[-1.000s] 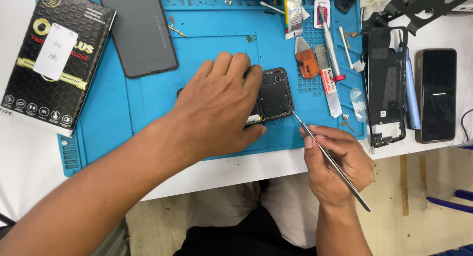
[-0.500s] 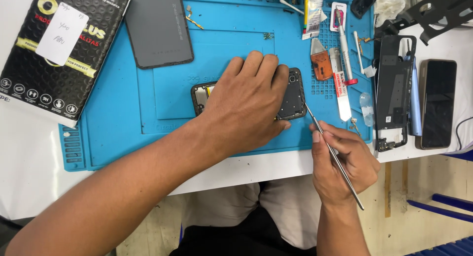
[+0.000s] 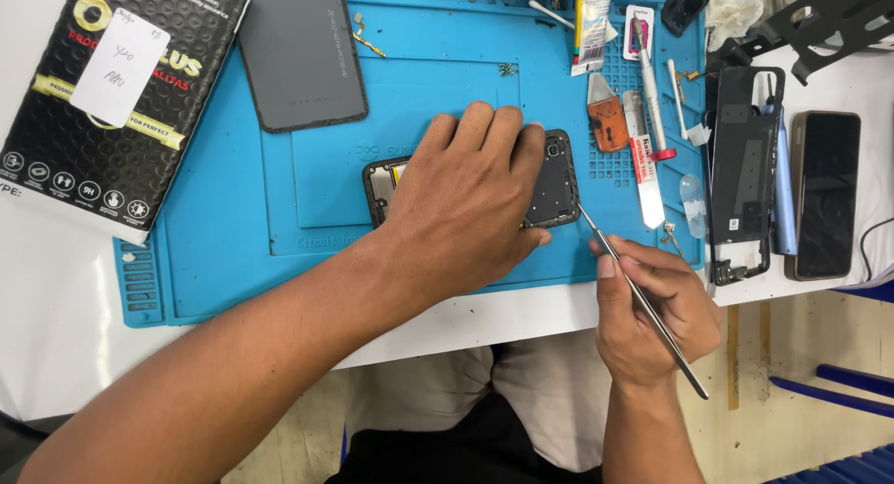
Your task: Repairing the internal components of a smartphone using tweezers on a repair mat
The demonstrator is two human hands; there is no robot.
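Note:
An opened black phone [image 3: 555, 178] lies face down on the blue repair mat [image 3: 233, 223]. My left hand [image 3: 466, 200] lies flat over its middle and presses it down, hiding most of it. My right hand [image 3: 652, 307] grips thin metal tweezers [image 3: 643, 302] like a pen. Their tip touches the phone's lower right corner.
A grey back cover [image 3: 303, 51] and a black printed box [image 3: 112, 93] lie at the upper left. Right of the phone are an orange pick [image 3: 607, 121], a white tube [image 3: 644, 172], a phone frame [image 3: 743, 167] and a dark phone [image 3: 825, 193]. The white table edge runs just below the mat.
The view has shifted, so the mat and phone sit lower and further right in frame. My left hand stays on the phone, and the tweezers' tip stays at its right corner.

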